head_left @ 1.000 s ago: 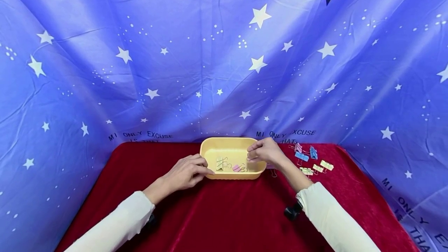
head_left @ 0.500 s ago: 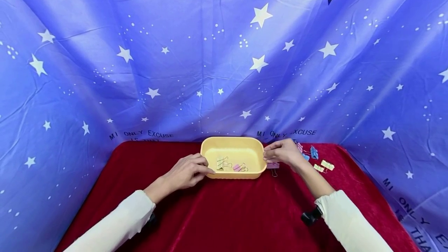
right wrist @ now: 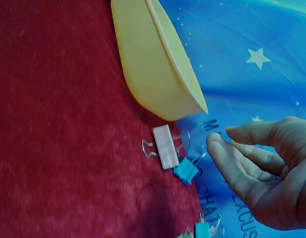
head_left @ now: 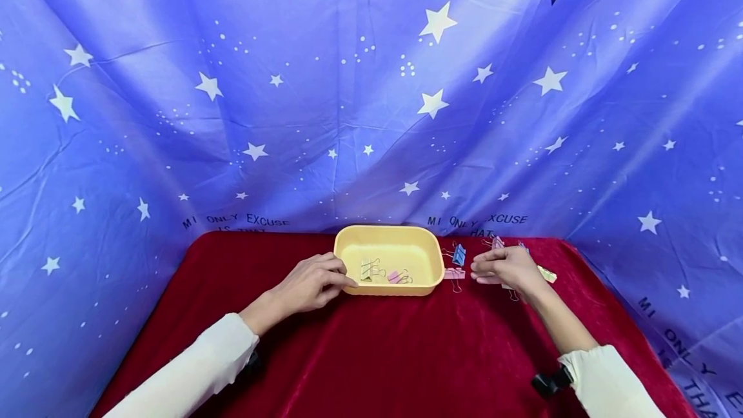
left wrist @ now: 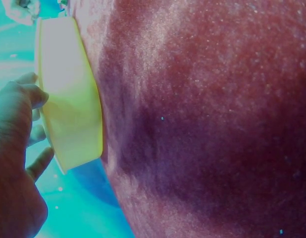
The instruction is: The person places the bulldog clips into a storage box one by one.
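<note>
A yellow box (head_left: 377, 290) stands on the red cloth, with a pale green binder clip (head_left: 367, 270) and a pink binder clip (head_left: 396, 277) inside. My left hand (head_left: 310, 286) grips the left end of its rim; in the left wrist view the fingers (left wrist: 38, 95) curl at the edge. Right of the box lie another pink clip (head_left: 455, 273) and a blue clip (head_left: 459, 255). My right hand (head_left: 506, 271) is over the clips farther right and partly hides them. In the right wrist view, its thumb and fingers (right wrist: 254, 133) are apart, holding nothing.
Around the right hand lie more binder clips: a pink one (head_left: 497, 242), a blue one (head_left: 524, 248) and a yellow one (head_left: 547, 273). The red cloth (head_left: 383, 353) covers the table. A blue star-printed curtain (head_left: 313, 115) rises behind its far edge.
My right hand has moved right, from inside the box's right end to over the loose clips. The blue clip beside the box has come into sight. The left hand has stayed on the rim.
</note>
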Demonstrator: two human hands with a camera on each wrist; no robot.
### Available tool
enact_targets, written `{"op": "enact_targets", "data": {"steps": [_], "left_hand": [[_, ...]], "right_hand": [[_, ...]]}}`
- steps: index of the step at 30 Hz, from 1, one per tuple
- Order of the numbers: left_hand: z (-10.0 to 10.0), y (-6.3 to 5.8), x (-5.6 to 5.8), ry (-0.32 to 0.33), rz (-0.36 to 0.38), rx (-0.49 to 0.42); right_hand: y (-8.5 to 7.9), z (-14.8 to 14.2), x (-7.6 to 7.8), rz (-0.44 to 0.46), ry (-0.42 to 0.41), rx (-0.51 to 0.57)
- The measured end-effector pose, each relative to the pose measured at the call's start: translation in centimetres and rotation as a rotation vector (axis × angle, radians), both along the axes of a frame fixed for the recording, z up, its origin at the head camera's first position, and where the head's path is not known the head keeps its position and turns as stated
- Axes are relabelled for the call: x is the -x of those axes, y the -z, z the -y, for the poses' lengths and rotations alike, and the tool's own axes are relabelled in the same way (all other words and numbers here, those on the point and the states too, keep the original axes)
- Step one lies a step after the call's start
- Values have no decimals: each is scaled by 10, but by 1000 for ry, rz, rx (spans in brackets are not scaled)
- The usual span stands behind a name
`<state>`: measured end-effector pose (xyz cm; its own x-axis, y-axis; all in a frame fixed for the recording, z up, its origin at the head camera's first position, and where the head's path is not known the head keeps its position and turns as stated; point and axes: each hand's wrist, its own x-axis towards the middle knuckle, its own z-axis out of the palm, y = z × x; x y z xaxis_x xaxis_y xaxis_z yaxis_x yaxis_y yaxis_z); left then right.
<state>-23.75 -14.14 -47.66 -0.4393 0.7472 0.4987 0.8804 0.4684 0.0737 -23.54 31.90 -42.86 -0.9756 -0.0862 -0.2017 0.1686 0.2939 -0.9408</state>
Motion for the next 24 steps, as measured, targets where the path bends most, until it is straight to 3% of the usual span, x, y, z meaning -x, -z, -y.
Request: {"op": "enact_targets", "data": {"steps": [7, 15, 24], "left_hand": [[-3, 0, 1, 12, -5, 3], [-2, -2, 1, 6, 21, 13], [1, 1, 2, 18, 22, -2]], "right_hand": [[1, -28, -11, 57, 63, 5], [4, -46, -22, 50, 99, -77], [8, -61, -23, 42, 138, -147]]}}
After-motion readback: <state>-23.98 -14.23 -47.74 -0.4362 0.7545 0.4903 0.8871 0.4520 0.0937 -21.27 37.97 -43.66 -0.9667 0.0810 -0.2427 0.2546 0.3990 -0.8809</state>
